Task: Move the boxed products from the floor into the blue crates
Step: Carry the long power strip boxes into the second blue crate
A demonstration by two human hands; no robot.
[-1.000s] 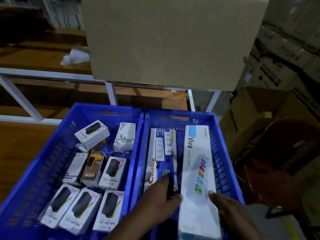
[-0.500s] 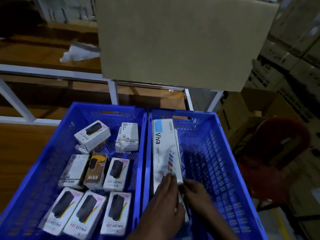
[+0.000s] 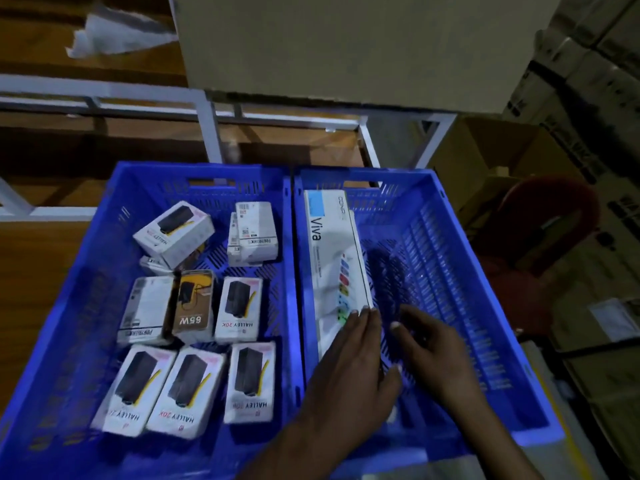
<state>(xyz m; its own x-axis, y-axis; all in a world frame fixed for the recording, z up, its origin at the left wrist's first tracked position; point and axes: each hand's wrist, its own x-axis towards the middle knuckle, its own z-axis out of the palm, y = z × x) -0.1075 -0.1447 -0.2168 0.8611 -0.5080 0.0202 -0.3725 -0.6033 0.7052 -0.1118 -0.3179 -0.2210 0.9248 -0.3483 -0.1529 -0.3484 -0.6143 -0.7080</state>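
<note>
Two blue crates stand side by side. The left crate (image 3: 86,271) holds several small white product boxes (image 3: 239,306), most marked Halley 20K. In the right crate (image 3: 485,289) a long white Viva box (image 3: 329,251) lies along the left wall. My left hand (image 3: 349,368) rests on the box's near end, fingers flat on top and thumb around its right edge. My right hand (image 3: 433,348) hovers just right of the box over the crate floor, fingers apart and holding nothing. The near end of the Viva box is hidden under my left hand.
A large plain cardboard box (image 3: 346,46) sits on a white metal rack (image 3: 211,133) behind the crates. A red plastic chair (image 3: 547,230) and stacked cartons (image 3: 588,81) stand to the right. Crumpled white paper (image 3: 114,39) lies on the wooden shelf.
The Viva box has gone from the right part of the crate to its left wall, covering the Choice box seen earlier. My right hand has come off the box.
</note>
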